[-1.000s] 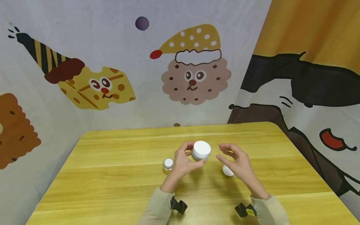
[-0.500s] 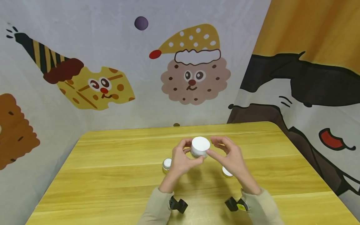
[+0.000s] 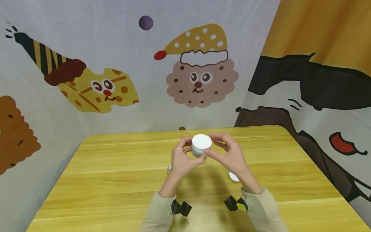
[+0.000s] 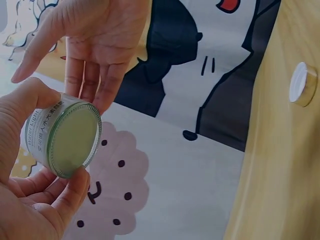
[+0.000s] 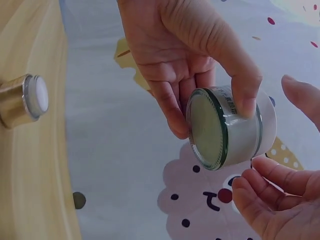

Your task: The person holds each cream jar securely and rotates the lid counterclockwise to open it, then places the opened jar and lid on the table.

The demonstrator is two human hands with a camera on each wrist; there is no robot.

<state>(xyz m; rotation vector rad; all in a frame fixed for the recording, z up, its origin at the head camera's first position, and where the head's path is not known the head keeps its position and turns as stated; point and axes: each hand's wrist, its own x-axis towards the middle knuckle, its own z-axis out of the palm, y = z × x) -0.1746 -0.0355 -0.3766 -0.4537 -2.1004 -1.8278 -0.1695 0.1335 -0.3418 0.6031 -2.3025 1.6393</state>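
My left hand (image 3: 182, 159) holds a round cosmetic cream jar (image 4: 75, 135) above the table, thumb on one side and fingers on the other. It has a white lid (image 3: 201, 141), a printed label and a pale green glass base. My right hand (image 3: 229, 154) is beside the lid, fingers extended and thumb spread. In the right wrist view, its thumb (image 5: 301, 99) stands apart from the lid, while its fingertips (image 5: 260, 162) are close to the lid's edge; contact is unclear. Its fingers are partly behind the jar in the left wrist view.
On the wooden table (image 3: 121, 167), a small gold jar (image 5: 19, 100) with a white top stands at left, mostly hidden behind my left hand in the head view. A small gold-sided white cap (image 3: 233, 177) lies at right, near my right wrist. A printed cloth (image 3: 116, 32) hangs behind.
The right hand has moved left, coming up close to the jar's lid. The left hand has shifted slightly left and farther from me with the jar, covering more of the small gold jar.
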